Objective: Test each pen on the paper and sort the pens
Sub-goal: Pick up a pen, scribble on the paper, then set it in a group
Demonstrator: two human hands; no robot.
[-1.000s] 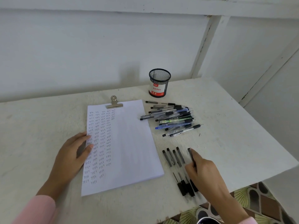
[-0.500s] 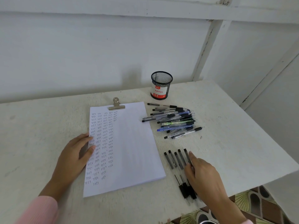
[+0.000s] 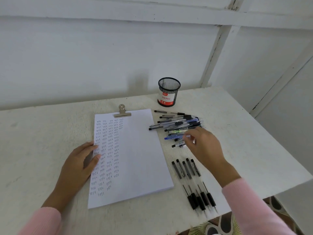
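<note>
A white paper [image 3: 137,155] held by a metal clip lies on the table, its left part covered with columns of small written words. My left hand [image 3: 79,162] rests flat on its left edge. To the right of the sheet is a loose pile of pens [image 3: 177,123]. My right hand [image 3: 202,145] hovers over the near end of that pile, fingers loosely bent and blurred, touching or just above the pens there; whether it holds one I cannot tell. Nearer me lies a neat row of several black pens [image 3: 193,182].
A black mesh pen cup [image 3: 168,92] with a red and white label stands behind the pile, near the wall. The table's right edge [image 3: 271,150] and front edge drop off close to the sorted row. A patterned floor shows below.
My right hand left the sorted row near the front edge and moved away from me to the loose pile. The row now has one more pen. My left hand stayed on the paper.
</note>
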